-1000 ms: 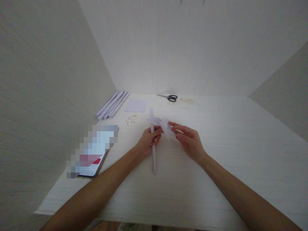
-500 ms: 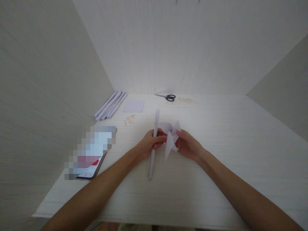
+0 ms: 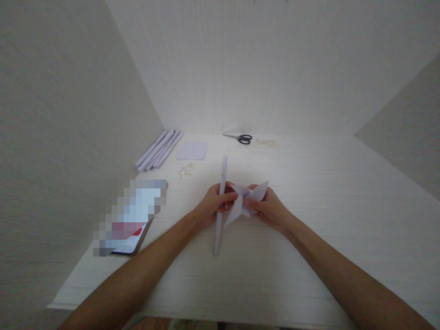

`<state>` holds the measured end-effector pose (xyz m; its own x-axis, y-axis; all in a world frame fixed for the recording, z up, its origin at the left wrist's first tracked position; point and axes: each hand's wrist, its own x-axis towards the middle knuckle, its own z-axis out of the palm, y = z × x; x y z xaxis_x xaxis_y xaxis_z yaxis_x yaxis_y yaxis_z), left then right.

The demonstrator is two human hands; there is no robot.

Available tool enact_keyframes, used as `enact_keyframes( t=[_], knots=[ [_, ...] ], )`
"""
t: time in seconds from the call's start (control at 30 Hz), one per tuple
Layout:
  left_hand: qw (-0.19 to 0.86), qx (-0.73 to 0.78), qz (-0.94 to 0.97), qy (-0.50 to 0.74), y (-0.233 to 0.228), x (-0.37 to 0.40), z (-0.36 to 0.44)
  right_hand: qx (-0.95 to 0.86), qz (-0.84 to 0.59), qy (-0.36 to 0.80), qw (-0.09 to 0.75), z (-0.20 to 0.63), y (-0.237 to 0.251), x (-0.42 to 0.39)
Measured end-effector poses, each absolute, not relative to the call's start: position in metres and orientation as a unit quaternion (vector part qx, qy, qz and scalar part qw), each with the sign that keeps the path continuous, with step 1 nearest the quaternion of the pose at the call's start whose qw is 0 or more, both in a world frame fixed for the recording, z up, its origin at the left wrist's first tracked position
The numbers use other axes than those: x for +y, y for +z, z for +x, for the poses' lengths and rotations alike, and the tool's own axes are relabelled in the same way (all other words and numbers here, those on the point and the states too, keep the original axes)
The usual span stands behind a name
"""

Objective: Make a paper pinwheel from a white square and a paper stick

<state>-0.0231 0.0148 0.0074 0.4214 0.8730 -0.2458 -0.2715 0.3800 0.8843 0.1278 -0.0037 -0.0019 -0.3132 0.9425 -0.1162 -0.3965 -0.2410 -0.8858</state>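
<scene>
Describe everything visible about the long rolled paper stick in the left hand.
The rolled paper stick is a thin, straight tube of white paper, tightly rolled. It slants slightly, top end leaning right and away toward the back wall, bottom end near the person, low over the table. The left hand grips it around the middle, fingers wrapped. A folded white paper pinwheel, held by the right hand, meets it just right of the grip.

Both forearms reach in from the near edge of the bench and converge toward its middle. The left hand (image 3: pixel 215 205) has its fingers curled in a closed grip, thumb on top, wrist low. The right hand (image 3: pixel 270 208) sits just beside it, fingers pinched together, palm turned inward.
</scene>
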Motion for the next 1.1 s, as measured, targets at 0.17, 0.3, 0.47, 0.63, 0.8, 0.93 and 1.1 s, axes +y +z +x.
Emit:
enact_keyframes(
  t=[0.17, 0.3, 0.47, 0.63, 0.8, 0.93, 1.1],
  knots=[
    [0.754, 0.347, 0.361, 0.426, 0.007, 0.017, -0.021, -0.370, -0.344, 0.709, 0.493, 0.127, -0.004, -0.002],
    [0.777, 0.313, 0.336, 0.430, 0.005, 0.019, -0.022, -0.299, -0.316, 0.726, 0.533, 0.130, -0.003, 0.003],
    [0.774, 0.298, 0.359, 0.427, 0.003, 0.017, -0.023, -0.201, -0.295, 0.750, 0.557, 0.135, 0.004, 0.006],
    [0.781, 0.298, 0.386, 0.391, 0.003, 0.014, -0.024, -0.139, -0.296, 0.762, 0.560, 0.139, 0.005, 0.005],
    [0.811, 0.238, 0.385, 0.372, 0.004, 0.014, -0.025, -0.145, -0.282, 0.772, 0.551, 0.141, 0.000, 0.006],
    [0.829, 0.217, 0.348, 0.381, 0.004, 0.015, -0.023, -0.176, -0.276, 0.779, 0.536, 0.142, -0.002, 0.007],
    [0.816, 0.215, 0.397, 0.360, -0.002, 0.016, -0.018, -0.183, -0.253, 0.798, 0.515, 0.142, 0.000, 0.005]
  ],
)
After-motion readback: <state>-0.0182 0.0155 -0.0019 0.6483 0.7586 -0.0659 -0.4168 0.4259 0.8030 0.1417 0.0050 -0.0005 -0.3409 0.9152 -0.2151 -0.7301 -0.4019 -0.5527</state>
